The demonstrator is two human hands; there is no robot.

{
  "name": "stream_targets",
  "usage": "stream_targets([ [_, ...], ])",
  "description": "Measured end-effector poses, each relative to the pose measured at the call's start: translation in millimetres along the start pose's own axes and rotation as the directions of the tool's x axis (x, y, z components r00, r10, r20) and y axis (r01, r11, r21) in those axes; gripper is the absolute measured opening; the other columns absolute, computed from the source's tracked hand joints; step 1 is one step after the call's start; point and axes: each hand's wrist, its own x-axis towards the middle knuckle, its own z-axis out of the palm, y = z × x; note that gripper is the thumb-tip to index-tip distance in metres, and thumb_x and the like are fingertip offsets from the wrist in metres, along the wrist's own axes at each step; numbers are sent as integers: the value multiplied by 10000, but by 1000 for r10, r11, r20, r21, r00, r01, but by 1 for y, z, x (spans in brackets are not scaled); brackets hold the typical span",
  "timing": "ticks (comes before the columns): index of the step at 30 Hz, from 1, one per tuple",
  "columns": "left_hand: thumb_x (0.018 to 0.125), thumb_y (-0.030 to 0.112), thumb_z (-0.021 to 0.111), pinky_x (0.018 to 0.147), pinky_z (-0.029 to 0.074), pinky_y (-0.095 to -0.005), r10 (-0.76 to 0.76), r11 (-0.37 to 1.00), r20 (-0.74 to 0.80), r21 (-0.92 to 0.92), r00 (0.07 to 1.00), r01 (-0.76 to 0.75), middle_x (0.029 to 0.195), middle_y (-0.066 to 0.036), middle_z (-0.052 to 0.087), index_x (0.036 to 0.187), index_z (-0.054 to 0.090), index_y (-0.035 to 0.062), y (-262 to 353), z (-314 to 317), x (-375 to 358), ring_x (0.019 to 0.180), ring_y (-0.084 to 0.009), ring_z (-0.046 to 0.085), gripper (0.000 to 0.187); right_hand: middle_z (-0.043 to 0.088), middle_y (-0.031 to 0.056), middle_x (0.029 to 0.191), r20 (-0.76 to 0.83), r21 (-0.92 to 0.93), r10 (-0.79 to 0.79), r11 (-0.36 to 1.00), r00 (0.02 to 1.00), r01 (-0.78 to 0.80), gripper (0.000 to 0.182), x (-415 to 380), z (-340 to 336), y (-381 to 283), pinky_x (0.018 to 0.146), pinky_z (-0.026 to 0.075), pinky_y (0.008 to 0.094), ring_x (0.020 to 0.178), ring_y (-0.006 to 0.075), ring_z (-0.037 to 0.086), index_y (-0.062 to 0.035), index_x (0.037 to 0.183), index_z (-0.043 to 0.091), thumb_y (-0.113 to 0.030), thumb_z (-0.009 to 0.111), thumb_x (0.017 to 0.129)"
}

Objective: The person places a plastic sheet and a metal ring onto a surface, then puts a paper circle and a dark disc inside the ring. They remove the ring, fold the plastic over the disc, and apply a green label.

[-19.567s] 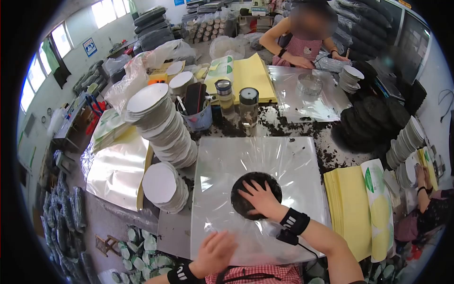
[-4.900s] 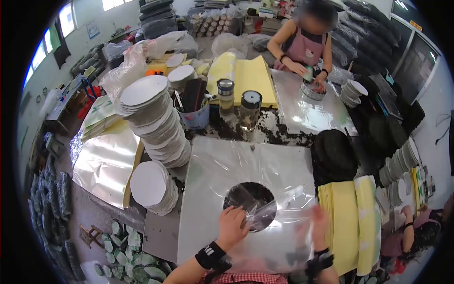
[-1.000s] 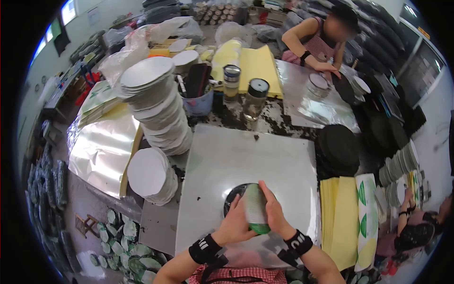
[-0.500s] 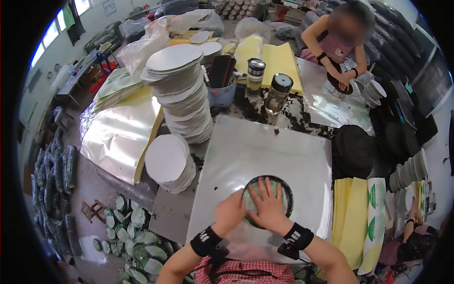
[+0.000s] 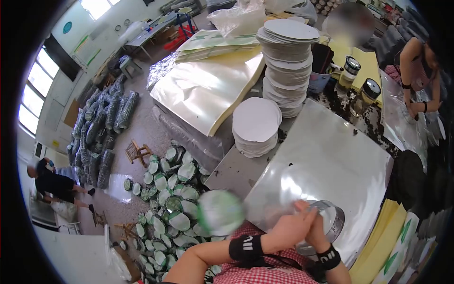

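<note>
Both hands (image 5: pixel 302 229) meet, seemingly empty, over the foil-covered table (image 5: pixel 331 156); wrapped discs (image 5: pixel 170 199) litter the floor.

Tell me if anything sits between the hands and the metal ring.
Nothing visible does. The left hand and right hand are bunched together right against the metal ring on the silver sheet. The blurred green-and-white disc is off to the side, not between them.
</note>
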Motion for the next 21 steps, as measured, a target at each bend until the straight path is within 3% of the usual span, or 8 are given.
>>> stream_targets([
  [2,880,114,572,689,549,-439,-139,989,62,-46,988,141,1035,-191,676,1354,504,6,-40,29,-3,808,-346,693,492,648,193,1180,46,18,107,994,993,-108,331,-10,-27,14,919,494,458,1102,370,607,2,1170,650,-105,656,856],
  [3,903,132,602,773,528,-455,-228,942,98,-230,969,245,983,-169,665,1297,552,33,-56,31,0,837,-365,657,409,665,174,1162,26,89,215,972,976,-217,292,-7,-46,-2,949,491,453,1125,364,608,1,1113,676,-91,654,837],
  [6,871,150,685,782,512,-437,-142,781,40,-609,989,137,933,-136,638,1163,624,70,-89,17,-14,859,-352,610,309,659,171,1188,-117,-161,3,987,993,-22,327,-27,-58,0,978,481,474,1176,381,586,-2,1150,664,-110,650,841],
  [8,819,196,755,787,488,-413,134,901,-162,-391,978,-189,903,-81,602,964,673,134,-121,-28,-16,906,-267,598,178,554,224,1347,-153,-250,33,966,988,-71,483,-63,-53,14,1033,449,513,1275,439,510,-3,1201,645,-300,725,830],
  [11,791,255,788,858,431,-401,382,907,137,-244,914,-342,921,-22,600,866,684,150,-166,-67,-14,989,-239,553,167,360,311,1511,-229,-79,177,977,957,-200,754,-105,-51,17,1078,426,527,1349,491,429,-28,1226,647,-518,842,687],
  [13,778,294,804,920,391,-410,401,916,341,-137,850,-377,952,24,615,829,679,158,-172,-71,-12,1017,-218,539,192,345,332,1512,-135,-89,192,975,972,-205,740,-109,-49,7,1085,421,531,1351,500,426,-46,1200,668,-483,880,641],
  [17,724,338,819,909,374,-385,414,910,316,-178,854,-375,967,54,614,842,704,207,-183,-57,-11,1011,-201,536,211,392,384,1450,-153,-27,174,983,973,-180,508,-119,-45,-5,1086,430,522,1325,515,463,-106,975,736,-335,944,572],
  [21,788,304,795,878,396,-376,497,868,337,-209,800,-451,982,21,616,849,692,186,-168,-70,-10,973,-238,551,168,434,415,1396,-141,105,140,986,980,-126,395,-126,-52,-18,1078,441,505,1300,526,489,-129,868,731,-284,946,575],
])
